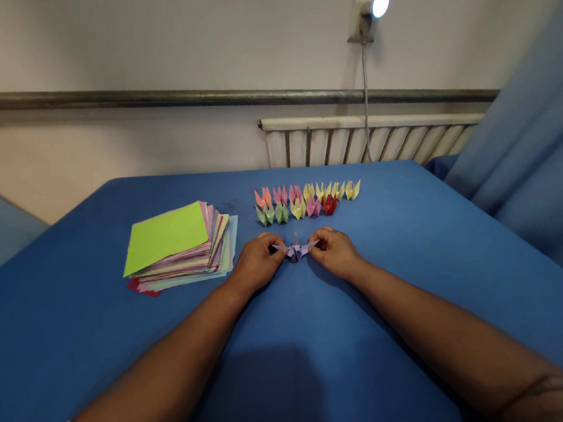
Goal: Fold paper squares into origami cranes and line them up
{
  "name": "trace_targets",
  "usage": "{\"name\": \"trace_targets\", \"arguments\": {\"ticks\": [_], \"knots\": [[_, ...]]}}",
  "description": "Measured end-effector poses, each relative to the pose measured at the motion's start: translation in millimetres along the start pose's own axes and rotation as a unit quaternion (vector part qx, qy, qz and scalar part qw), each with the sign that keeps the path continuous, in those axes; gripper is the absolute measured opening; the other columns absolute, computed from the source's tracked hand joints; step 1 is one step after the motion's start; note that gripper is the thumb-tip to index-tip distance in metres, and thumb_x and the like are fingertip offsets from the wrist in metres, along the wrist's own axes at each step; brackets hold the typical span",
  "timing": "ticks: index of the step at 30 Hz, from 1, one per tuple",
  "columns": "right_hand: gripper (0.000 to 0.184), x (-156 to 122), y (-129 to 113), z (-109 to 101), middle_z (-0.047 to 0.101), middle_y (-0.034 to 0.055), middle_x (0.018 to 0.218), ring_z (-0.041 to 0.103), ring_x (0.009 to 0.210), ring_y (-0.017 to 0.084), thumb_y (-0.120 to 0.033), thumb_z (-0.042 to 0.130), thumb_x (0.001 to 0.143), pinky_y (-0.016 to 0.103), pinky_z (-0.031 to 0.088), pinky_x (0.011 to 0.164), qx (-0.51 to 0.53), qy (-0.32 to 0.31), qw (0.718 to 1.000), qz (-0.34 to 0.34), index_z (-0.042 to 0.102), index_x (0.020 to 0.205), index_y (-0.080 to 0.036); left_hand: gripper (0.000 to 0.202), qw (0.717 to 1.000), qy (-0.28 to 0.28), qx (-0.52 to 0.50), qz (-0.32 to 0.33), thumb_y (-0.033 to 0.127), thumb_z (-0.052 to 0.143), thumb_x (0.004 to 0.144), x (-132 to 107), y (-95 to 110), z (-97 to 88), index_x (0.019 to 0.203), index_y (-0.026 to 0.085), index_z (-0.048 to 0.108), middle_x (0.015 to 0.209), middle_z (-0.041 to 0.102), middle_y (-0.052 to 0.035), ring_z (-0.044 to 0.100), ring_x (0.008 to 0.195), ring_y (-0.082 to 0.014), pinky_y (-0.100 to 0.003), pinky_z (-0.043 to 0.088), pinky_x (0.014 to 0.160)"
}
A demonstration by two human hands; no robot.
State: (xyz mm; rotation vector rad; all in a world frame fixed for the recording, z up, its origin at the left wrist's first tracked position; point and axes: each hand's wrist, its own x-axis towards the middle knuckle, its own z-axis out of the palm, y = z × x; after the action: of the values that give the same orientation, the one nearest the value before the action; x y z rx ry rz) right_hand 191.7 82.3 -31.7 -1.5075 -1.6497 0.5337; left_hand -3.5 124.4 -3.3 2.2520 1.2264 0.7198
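A purple origami crane (296, 252) is stretched between my two hands, low over the blue table. My left hand (258, 262) pinches the tip of its left wing. The opposite wing tip is pinched by my right hand (335, 252). Just beyond the crane stand two rows of folded paper cranes, among them a red crane (330, 205), a green crane (265, 215) and several yellow and pink ones. To the left of my left hand lies a thick stack of coloured paper (168, 239) with a lime green sheet on top.
The blue table (405, 332) spreads under everything. Behind it are a white radiator (344, 138), a metal pipe (174, 98) along the wall, and a lit plug-in lamp (380, 4) with a cable hanging down. A blue curtain (546, 143) hangs on the right.
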Motion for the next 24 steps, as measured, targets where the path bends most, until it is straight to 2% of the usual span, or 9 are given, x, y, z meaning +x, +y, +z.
{"name": "trace_targets", "arguments": {"ticks": [8, 15, 24], "knots": [[0.011, -2.0, 2.6, 0.0, 0.059, 0.003, 0.085, 0.056, 0.078, 0.016, -0.01, 0.059, 0.071, 0.028, 0.045, 0.071, -0.018, -0.009, 0.999, -0.03, 0.059, 0.065, -0.019, 0.009, 1.0, -0.019, 0.017, -0.002, 0.024, 0.061, 0.075, 1.2, -4.3, -1.7, 0.07, 0.019, 0.067, 0.095, 0.066, -0.0058, 0.062, 0.089, -0.021, -0.034, 0.047, 0.081], [0.011, -3.0, 3.4, 0.7, 0.057, 0.003, 0.085, 0.055, 0.082, 0.016, -0.01, 0.057, 0.075, 0.028, 0.044, 0.077, -0.075, -0.017, 0.995, -0.058, 0.06, 0.069, -0.019, 0.009, 0.997, -0.048, 0.055, 0.008, 0.024, 0.063, 0.075, 1.7, -3.7, -4.7, 0.07, 0.019, 0.069, 0.101, 0.064, -0.0067, 0.059, 0.097, -0.0227, -0.038, 0.043, 0.091], [0.009, -5.2, -4.4, -3.3, 0.056, 0.0038, 0.085, 0.055, 0.085, 0.017, -0.012, 0.055, 0.078, 0.029, 0.043, 0.079, -0.117, -0.035, 0.99, -0.066, 0.059, 0.074, -0.019, 0.01, 0.997, -0.046, 0.063, 0.021, 0.023, 0.061, 0.075, 0.9, 0.8, -6.6, 0.069, 0.018, 0.067, 0.101, 0.065, -0.0082, 0.06, 0.097, -0.0243, -0.04, 0.043, 0.091]]}}
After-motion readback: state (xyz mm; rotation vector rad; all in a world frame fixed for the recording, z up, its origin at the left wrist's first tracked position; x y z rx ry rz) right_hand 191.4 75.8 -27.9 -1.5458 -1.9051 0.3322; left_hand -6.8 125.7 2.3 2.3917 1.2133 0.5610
